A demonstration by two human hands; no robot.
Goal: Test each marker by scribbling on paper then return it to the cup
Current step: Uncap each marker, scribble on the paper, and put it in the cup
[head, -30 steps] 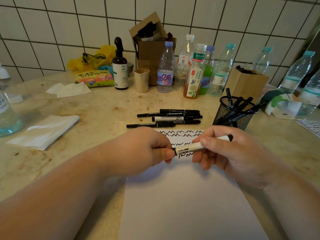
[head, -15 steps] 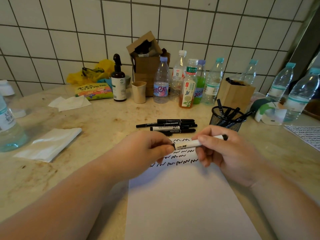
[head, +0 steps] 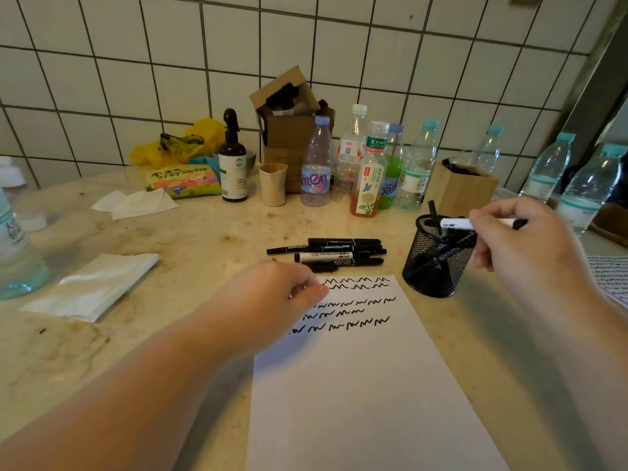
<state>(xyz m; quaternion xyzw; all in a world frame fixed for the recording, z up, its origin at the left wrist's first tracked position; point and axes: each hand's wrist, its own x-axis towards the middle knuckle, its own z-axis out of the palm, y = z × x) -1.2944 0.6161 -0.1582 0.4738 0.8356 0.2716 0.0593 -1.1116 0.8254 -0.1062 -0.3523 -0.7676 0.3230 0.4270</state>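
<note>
So the right hand [head: 520,246] had the white marker [head: 475,223] pinched between thumb and fingers, barrel lying pretty much flat and pointing left-right, with its left end poking out right over the rim of the black mesh cup [head: 436,266]. That's the bit that mattered imo: the cup sat just left of and below that hand, mouth facing up, while the marker's long axis was sideways, so it looked like it'd need tipping nearly upright to slide in beside the ones already standing there. The left hand [head: 282,294] was much farther from the cup, fingers loosely curled near the top-left corner of the paper [head: 367,385]; couldn't tell if it held anything. Just past it on the desk [head: 170,334] lay the loose markers [head: 329,251], apparently untested.
</note>
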